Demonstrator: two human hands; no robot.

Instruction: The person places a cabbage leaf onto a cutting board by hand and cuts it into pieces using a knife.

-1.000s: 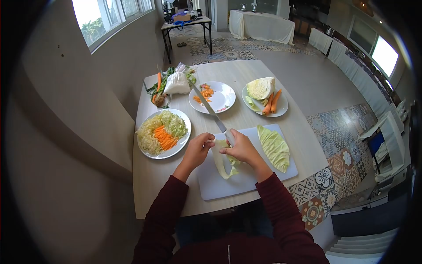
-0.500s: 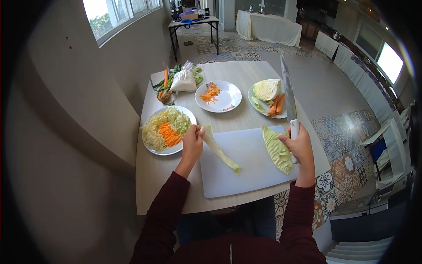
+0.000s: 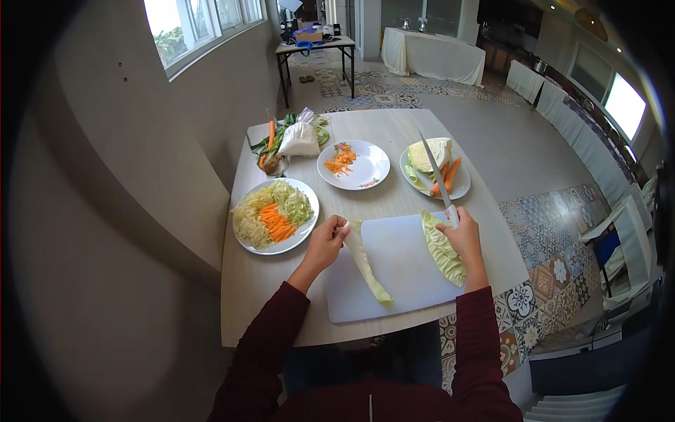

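My left hand (image 3: 326, 244) pinches the upper end of a long pale cabbage strip (image 3: 365, 269), which hangs down over the left part of the white cutting board (image 3: 408, 288). In my right hand (image 3: 464, 243) is a large kitchen knife (image 3: 436, 171), its white handle in the palm and its blade pointing up and away. A green cabbage leaf (image 3: 441, 250) is at that hand's thumb and fingers, above the board's right side; whether the hand grips the leaf too is hard to tell.
A plate of shredded cabbage and carrot (image 3: 313, 204) stands left of the board. Beyond are a plate with carrot pieces (image 3: 373, 169), a plate with cut cabbage and carrots (image 3: 463, 188), and a bag of white contents (image 3: 300, 141) beside vegetables. A wall (image 3: 140, 232) rises on the left.
My left hand has moved right and slightly down with the strip. My right hand has shifted left, and the knife's blade has tipped forward and left. The view has tilted slightly.
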